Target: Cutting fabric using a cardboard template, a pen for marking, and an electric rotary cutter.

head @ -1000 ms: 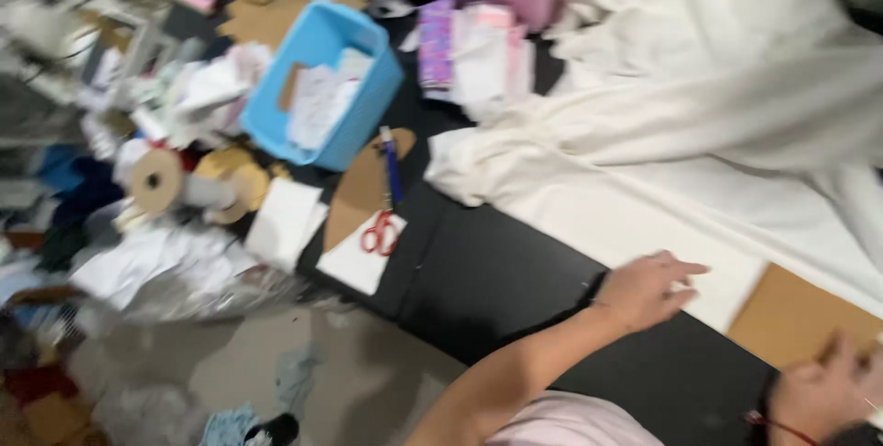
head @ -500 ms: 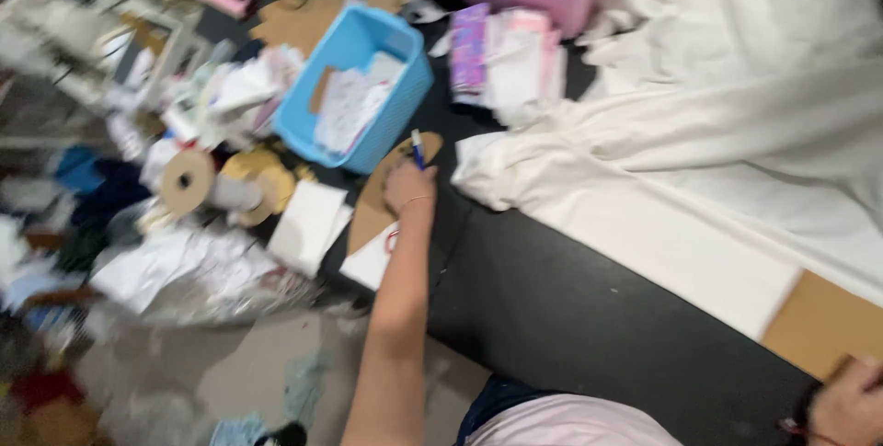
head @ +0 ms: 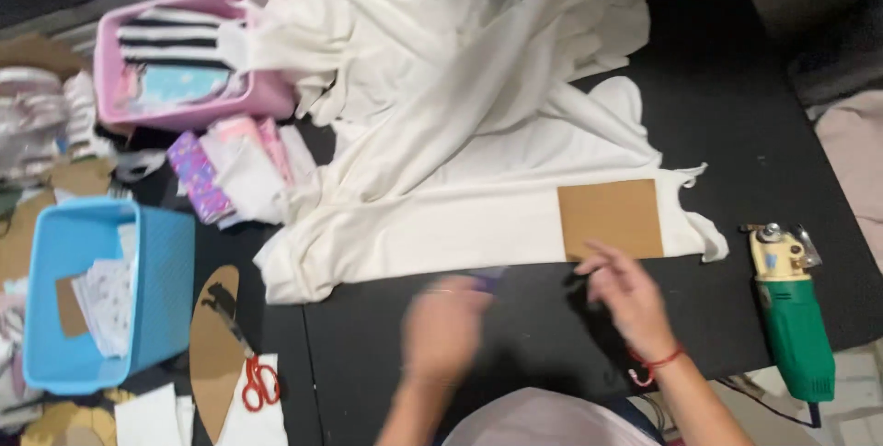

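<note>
Left hand (head: 443,326) hovers over the black surface (head: 515,354), blurred (grip unreadable, something small and purple at its fingertips). Right hand (head: 628,294), fingers loosely spread and empty, sits just below the cardboard square (head: 611,218) on the white cloth (head: 460,179).

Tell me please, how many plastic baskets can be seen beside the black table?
2. A pink basket sits at the upper left by the white fabric; a blue basket sits lower left. Others may be hidden under the clutter.

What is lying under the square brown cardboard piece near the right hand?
The square brown cardboard piece lies on spread white fabric, which rests on the black table. Whatever the fabric covers beneath the card is hidden.
</note>
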